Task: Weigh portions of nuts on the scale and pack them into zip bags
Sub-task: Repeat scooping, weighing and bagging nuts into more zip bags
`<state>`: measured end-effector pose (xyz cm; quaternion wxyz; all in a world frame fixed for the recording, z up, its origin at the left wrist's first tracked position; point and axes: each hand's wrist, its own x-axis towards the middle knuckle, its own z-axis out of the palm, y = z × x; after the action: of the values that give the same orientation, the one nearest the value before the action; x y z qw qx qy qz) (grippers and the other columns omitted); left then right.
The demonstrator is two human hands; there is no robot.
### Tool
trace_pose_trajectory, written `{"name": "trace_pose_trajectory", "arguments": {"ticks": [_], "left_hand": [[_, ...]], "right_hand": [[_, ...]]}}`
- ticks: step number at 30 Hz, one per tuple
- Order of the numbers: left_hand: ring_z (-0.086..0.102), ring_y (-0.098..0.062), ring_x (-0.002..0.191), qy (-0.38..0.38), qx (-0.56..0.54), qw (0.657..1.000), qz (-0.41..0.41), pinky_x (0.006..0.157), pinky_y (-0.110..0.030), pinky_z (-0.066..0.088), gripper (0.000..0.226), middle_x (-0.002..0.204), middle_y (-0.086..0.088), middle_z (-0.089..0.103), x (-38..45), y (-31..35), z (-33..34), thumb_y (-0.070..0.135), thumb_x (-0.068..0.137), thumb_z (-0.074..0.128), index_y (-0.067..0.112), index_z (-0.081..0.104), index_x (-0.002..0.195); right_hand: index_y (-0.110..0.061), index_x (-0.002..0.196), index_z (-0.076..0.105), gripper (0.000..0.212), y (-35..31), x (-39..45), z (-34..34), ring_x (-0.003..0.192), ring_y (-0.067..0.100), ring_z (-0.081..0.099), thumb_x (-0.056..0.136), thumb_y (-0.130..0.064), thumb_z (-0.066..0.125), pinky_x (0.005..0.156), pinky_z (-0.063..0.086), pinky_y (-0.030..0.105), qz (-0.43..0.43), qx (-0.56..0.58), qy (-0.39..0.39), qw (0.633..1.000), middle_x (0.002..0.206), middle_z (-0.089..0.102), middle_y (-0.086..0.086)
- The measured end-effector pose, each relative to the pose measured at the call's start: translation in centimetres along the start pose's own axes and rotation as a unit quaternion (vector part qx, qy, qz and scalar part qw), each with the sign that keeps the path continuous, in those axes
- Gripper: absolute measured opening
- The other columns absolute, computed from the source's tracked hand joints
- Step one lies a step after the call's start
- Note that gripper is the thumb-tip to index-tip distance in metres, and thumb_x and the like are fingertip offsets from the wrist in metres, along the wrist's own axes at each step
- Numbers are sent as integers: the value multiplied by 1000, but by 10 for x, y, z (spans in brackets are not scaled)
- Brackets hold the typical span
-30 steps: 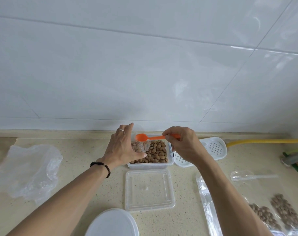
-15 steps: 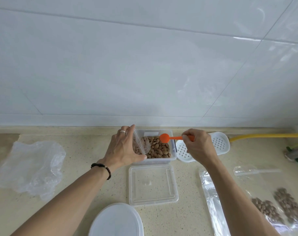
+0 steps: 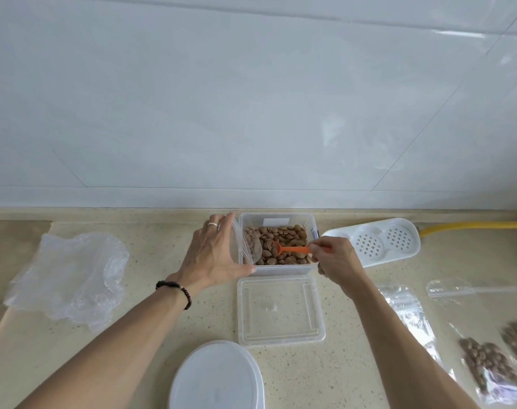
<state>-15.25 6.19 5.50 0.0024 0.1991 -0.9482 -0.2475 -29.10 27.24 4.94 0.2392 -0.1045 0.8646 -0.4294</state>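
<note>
Two hands are at work: my right hand [image 3: 337,258] pinches the orange spoon [image 3: 292,248], which a second ago hung level over the zip bag [image 3: 248,246] and has now swung back, its bowl dipped into the nuts [image 3: 283,246] in the clear container [image 3: 280,270]. My left hand [image 3: 214,255] still grips the bag's mouth, held open at the container's left wall, with a few nuts inside. So I judge one scoop delivered and another starting; filled bags [image 3: 487,364] lie at the right of the surface [image 3: 162,335], and I see no scale.

counter [image 3: 354,364] | nut tub [image 3: 280,270] | lid [image 3: 279,311] | filled bags [image 3: 487,364] | crumpled plastic [image 3: 71,276]
</note>
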Motion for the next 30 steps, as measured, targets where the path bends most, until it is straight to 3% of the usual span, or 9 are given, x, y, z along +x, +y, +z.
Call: {"name": "trace_pose_trajectory", "arguments": {"ticks": [6,20,25,30], "left_hand": [[35,-23,129,-1,5,1000,-1,108,-37,34,119,144,-6,30,3,2,1,64,62,77,21,13,152],[35,-23,131,6,-17,1000,-5,107,-37,34,121,145,-5,30,23,23,3,63,59,79,16,18,151],[35,-22,132,20,-25,999,-3,107,-37,33,123,144,-5,32,29,28,4,64,57,80,15,18,151],[34,-22,133,21,-33,999,5,109,-38,32,123,147,-6,29,30,30,4,60,57,82,15,17,152]], "right_hand": [[-2,89,71,16,7,-6,-13,46,14,49,96,-3,56,46,40,25,50,153,13,987,66,60,11],[-3,91,72,14,-29,-21,-61,47,14,49,95,-4,59,46,41,23,-19,175,43,983,64,60,8],[-8,91,73,12,-49,-25,-59,48,14,52,94,-7,61,48,43,26,-49,138,24,989,62,63,5],[-16,86,71,15,-68,-29,-39,48,12,58,95,-13,59,45,46,24,-116,-34,2,993,65,65,4]]}}
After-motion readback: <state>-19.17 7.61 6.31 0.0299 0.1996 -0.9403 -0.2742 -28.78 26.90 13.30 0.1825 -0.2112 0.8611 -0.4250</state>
